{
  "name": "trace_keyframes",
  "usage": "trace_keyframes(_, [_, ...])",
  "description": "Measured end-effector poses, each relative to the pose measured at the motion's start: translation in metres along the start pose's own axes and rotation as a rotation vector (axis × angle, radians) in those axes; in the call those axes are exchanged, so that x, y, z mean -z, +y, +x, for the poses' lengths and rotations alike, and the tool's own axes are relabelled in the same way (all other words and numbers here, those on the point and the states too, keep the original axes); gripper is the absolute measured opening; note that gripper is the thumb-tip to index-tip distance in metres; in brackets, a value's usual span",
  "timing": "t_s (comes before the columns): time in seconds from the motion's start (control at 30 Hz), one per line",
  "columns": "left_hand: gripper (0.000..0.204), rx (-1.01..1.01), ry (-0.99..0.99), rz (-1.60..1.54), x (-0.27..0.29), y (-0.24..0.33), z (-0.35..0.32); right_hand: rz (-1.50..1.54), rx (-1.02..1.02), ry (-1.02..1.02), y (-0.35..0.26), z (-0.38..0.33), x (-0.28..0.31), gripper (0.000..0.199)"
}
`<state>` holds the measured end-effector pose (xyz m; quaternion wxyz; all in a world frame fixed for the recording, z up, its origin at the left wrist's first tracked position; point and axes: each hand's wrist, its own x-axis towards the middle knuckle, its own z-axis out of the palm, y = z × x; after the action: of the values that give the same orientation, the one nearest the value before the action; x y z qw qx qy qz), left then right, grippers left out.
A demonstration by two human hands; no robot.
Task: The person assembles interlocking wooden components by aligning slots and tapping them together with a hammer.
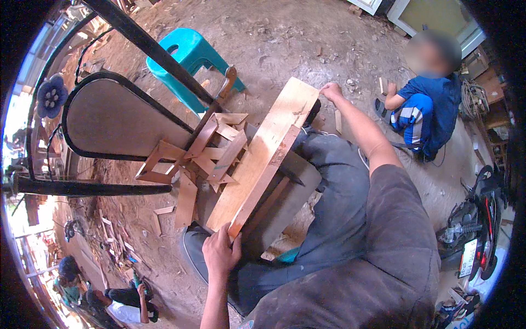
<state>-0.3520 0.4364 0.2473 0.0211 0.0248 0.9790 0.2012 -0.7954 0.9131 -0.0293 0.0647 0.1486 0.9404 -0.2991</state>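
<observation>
A long light wooden board (274, 142) with a narrower brown side face slants across my lap and a metal-framed chair (123, 115). My left hand (221, 251) is closed round its near end, thumb against the edge. At the far corner, the fingers of my right hand (331, 92) pinch the board. Beside the board, on the chair, lies a heap of short cut wooden pieces (219, 145), some joined into angled frames. A brown wooden handle (227, 82) stands up by the chair's frame; what it belongs to is partly hidden.
Beyond the chair stands a teal plastic stool (189, 60). At the right a person in blue (433, 107) squats near a small wood piece. A motorbike (474, 225) is parked at the lower right. Two people (112, 304) sit at the lower left, near scattered wood scraps (118, 241).
</observation>
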Motion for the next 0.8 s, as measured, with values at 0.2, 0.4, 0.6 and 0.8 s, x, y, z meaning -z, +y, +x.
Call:
trace_keyframes(0.2, [0.035, -0.038, -0.004, -0.027, -0.007, -0.001, 0.005, 0.227, -0.032, -0.229, 0.033, 0.005, 0.028, 0.019])
trace_keyframes(0.4, [0.035, 0.014, -0.021, -0.009, -0.001, 0.002, 0.001, 0.361, -0.143, -0.538, -0.005, -0.026, 0.008, 0.026])
trace_keyframes(0.6, [0.036, 0.0, 0.003, 0.018, -0.004, 0.001, 0.0, 0.404, -0.098, -0.496, -0.002, -0.029, 0.012, 0.026])
trace_keyframes(0.8, [0.037, 0.028, -0.029, 0.007, -0.005, 0.002, 0.001, 0.427, 0.0, -0.487, 0.014, -0.025, 0.02, 0.028])
